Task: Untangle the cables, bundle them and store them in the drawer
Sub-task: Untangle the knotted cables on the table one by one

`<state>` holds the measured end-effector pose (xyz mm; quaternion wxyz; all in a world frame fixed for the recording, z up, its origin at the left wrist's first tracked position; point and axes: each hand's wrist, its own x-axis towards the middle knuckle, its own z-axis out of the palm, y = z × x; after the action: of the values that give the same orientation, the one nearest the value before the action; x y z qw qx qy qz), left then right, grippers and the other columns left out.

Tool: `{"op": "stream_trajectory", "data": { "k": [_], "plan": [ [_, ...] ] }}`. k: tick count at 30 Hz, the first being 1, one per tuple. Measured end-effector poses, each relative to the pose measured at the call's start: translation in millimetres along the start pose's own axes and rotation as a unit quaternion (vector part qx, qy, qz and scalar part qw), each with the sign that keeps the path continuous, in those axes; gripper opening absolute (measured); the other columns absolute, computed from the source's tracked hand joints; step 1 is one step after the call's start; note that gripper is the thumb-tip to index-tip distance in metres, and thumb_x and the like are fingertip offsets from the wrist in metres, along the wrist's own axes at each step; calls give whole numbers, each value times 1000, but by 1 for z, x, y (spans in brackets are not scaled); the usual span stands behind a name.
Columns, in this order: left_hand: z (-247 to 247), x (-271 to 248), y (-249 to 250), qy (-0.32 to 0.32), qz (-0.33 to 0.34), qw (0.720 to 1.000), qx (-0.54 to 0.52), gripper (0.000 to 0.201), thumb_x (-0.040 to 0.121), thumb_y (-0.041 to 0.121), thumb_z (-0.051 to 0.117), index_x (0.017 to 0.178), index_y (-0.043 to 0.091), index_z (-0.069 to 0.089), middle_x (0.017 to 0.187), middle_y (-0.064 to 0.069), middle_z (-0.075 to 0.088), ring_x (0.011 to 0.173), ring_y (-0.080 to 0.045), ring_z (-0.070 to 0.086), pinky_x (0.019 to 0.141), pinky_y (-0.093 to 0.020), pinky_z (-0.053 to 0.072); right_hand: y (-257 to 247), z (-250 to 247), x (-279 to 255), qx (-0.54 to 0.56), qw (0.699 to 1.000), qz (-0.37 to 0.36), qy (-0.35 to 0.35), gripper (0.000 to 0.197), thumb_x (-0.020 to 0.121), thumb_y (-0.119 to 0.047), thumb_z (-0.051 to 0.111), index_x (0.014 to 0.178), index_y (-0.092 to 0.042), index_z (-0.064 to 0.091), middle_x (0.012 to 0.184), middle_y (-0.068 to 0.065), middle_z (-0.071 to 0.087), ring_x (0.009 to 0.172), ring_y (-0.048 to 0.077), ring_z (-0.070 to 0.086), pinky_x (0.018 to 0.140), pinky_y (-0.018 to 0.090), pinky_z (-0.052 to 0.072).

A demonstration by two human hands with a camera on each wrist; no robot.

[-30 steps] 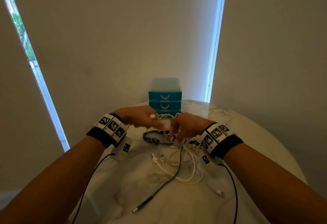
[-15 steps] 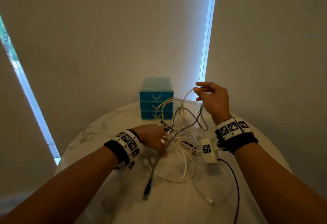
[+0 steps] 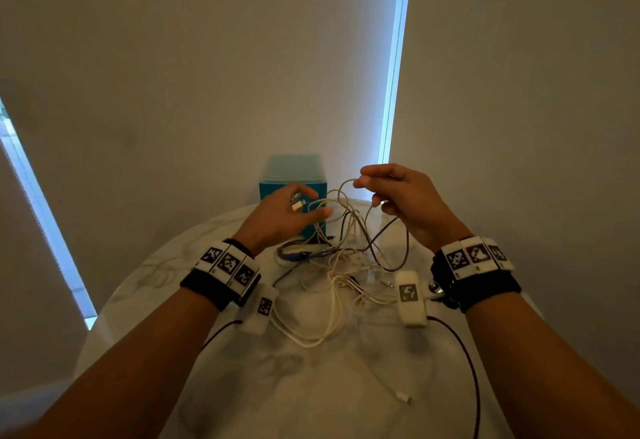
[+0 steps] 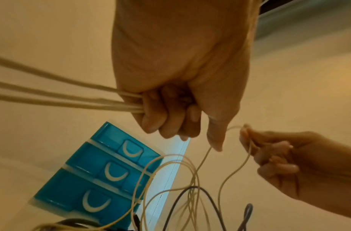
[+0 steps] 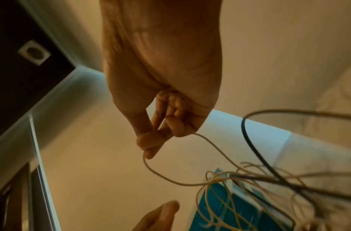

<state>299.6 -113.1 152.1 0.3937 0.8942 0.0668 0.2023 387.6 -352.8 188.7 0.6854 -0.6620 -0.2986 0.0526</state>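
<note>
A tangle of white and dark cables [image 3: 341, 267] lies on the round marble table [image 3: 145, 300] and rises in loops toward both hands. My left hand [image 3: 294, 211] [image 4: 170, 112] is raised in front of the drawer unit, its fingers curled round several white cable strands [image 4: 71, 100] and a white plug. My right hand [image 3: 391, 192] [image 5: 156, 137] is up at the right and pinches a thin white cable loop [image 5: 170, 176] between thumb and fingertips. The teal three-drawer unit [image 3: 294, 175] [image 4: 111, 170] stands at the table's far edge, all drawers closed.
A white connector end [image 3: 401, 397] lies loose on the near part of the table. Black wrist-camera leads [image 3: 467, 352] trail from both wrists across the tabletop. A plain wall and bright window strips stand behind the table.
My left hand has risen from the table in front of the drawer unit, holding white strands. My right hand stays raised, pinching the thin loop. More of the tangle hangs lifted.
</note>
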Motion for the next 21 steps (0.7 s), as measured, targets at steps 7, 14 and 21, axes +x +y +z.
{"op": "stream_trajectory", "data": {
  "k": [7, 14, 21],
  "plan": [
    [22, -8, 3, 32, 104, 991, -74, 26, 101, 51, 67, 115, 34, 80, 112, 20, 77, 101, 7, 68, 92, -30, 56, 18, 16, -14, 139, 990, 14, -8, 25, 103, -19, 70, 128, -15, 70, 117, 8, 80, 63, 9, 55, 65, 19, 55],
    [24, -15, 8, 11, 65, 977, -203, 42, 106, 50, 56, 99, 15, 79, 68, 17, 62, 57, -4, 47, 54, -11, 42, 48, 17, -15, 120, 992, 33, 26, 37, 98, -27, 77, 132, -15, 68, 118, 5, 80, 75, 11, 66, 62, 22, 51],
    [11, 1, -1, 129, 49, 870, -474, 27, 106, 48, 60, 102, 24, 71, 59, 5, 30, 49, -10, 20, 42, -24, 23, 96, 9, -30, -85, 982, 155, -65, 30, 92, -28, 85, 119, -18, 77, 93, 5, 78, 66, 10, 70, 60, 23, 56]
  ]
}}
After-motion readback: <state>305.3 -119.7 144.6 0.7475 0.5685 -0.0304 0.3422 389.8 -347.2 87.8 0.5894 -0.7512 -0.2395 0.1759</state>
